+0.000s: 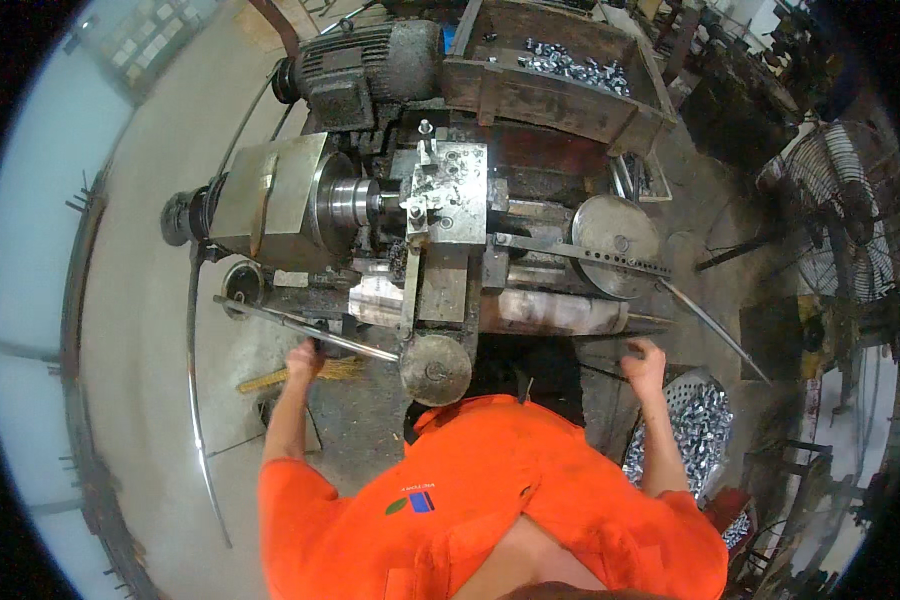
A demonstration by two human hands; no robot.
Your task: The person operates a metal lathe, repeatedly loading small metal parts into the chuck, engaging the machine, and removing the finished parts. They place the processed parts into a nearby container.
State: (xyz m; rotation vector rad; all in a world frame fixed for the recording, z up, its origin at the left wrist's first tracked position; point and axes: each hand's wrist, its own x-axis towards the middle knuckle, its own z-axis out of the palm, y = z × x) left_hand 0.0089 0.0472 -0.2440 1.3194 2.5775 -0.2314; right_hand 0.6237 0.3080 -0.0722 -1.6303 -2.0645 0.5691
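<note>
My left hand (305, 357) is closed beside the lower left of a small lathe, just under a long steel lever (342, 342). A dark part lies at its fingertips, too small to make out. My right hand (644, 363) is curled with the fingertips bent inward, to the right of the lathe bed (550, 312); what it grips, if anything, is hidden. Between and beyond the hands are the lathe's spindle (350, 203), a metal tool block (455, 190), and two round steel discs, one near (435, 370) and one farther right (615, 240).
A perforated basket (686, 383) of small shiny metal parts stands beside my right forearm. Behind the lathe are a motor (370, 65) and a wooden crate (530, 92) with more parts. A second rod (712, 328) juts right, toward a caged fan (838, 215). Straw bristles (270, 380) lie near my left hand.
</note>
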